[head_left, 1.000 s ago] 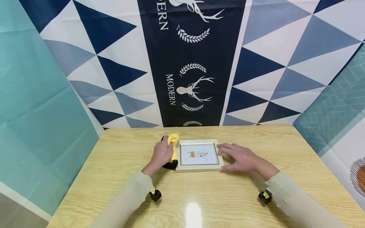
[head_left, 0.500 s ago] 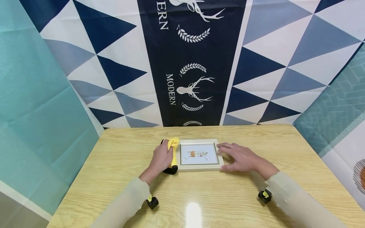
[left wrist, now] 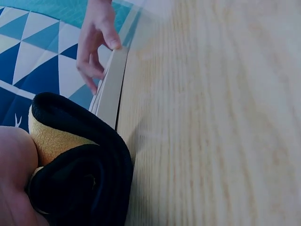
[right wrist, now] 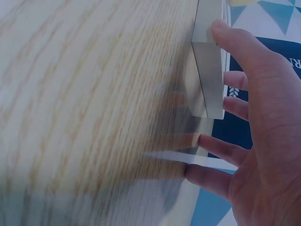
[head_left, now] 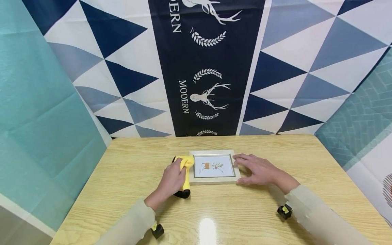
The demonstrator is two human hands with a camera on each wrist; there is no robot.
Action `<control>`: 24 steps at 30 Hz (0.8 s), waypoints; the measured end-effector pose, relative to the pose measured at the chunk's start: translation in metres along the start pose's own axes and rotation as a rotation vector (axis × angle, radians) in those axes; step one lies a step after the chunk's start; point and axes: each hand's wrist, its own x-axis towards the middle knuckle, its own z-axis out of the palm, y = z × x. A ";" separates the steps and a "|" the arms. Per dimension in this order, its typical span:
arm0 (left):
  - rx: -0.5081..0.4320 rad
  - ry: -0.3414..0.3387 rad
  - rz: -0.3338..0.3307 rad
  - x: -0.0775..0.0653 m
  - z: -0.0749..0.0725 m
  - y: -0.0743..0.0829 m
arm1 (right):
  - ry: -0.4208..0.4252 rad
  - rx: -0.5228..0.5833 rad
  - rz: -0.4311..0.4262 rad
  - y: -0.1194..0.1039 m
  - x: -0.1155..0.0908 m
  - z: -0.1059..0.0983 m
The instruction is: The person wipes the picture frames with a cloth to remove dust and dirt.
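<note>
Cloth [head_left: 186, 182] has slid a bit toward me, going by the head view: my left hand [head_left: 172, 177] has its fingers curled round it, right at the left border of the picture frame [head_left: 214, 166], which lies flat on the counter [head_left: 107, 177]. Frame and right hand [head_left: 259, 170] haven't budged, so I'd guess that border's getting wiped while I steady the other end. Left wrist view's mostly dark folds bunched by the frame. Right wrist view: fingers loosely spread, thumb on the near corner, two fingertips on the frame, the other two seemingly off it.
</note>
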 end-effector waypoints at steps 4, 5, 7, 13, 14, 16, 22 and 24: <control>0.003 -0.020 -0.039 -0.007 -0.004 0.009 | 0.003 -0.001 -0.004 0.000 0.000 0.000; 0.006 -0.020 -0.039 -0.008 -0.005 0.010 | 0.003 -0.001 -0.005 0.000 0.000 0.000; 0.006 -0.021 -0.039 -0.008 -0.004 0.008 | 0.002 -0.002 -0.005 0.001 0.000 0.000; 0.018 0.020 0.013 -0.006 0.000 0.000 | -0.012 0.005 0.001 0.000 0.000 -0.001; 0.015 0.028 0.016 -0.004 0.002 -0.003 | -0.015 0.010 0.004 0.000 0.000 -0.001; 0.016 0.037 0.020 0.000 0.007 -0.012 | -0.018 0.014 0.009 0.000 0.000 -0.002; 0.059 0.009 -0.071 0.020 0.023 -0.042 | -0.028 0.012 0.018 0.000 0.001 -0.002; 0.072 0.003 -0.092 0.026 0.027 -0.049 | -0.031 0.012 0.021 0.000 0.001 -0.001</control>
